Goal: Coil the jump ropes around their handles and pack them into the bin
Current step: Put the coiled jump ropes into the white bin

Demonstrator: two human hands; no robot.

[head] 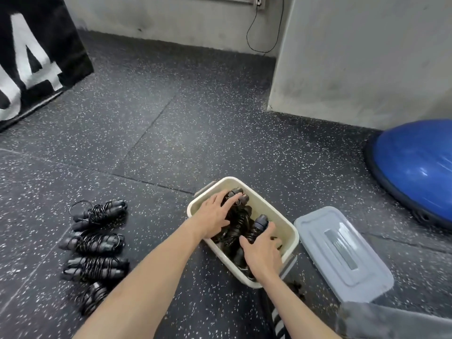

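Observation:
A cream bin (pixel 291 231) sits on the floor in front of me with coiled black jump ropes (pixel 238 222) inside. My left hand (pixel 216 214) lies flat over a coiled rope whose handles point to the bin's far end, fingers spread. My right hand (pixel 263 250) grips another coiled rope (pixel 258 225) at the bin's near right. Several more coiled ropes (pixel 96 241) lie in a column on the floor to the left; my left forearm partly covers the nearest one.
The bin's grey lid (pixel 342 253) lies on the floor just right of the bin. A blue half-ball trainer (pixel 415 165) stands at the far right by a grey wall corner. A black banner with white letters (pixel 36 57) leans at the far left.

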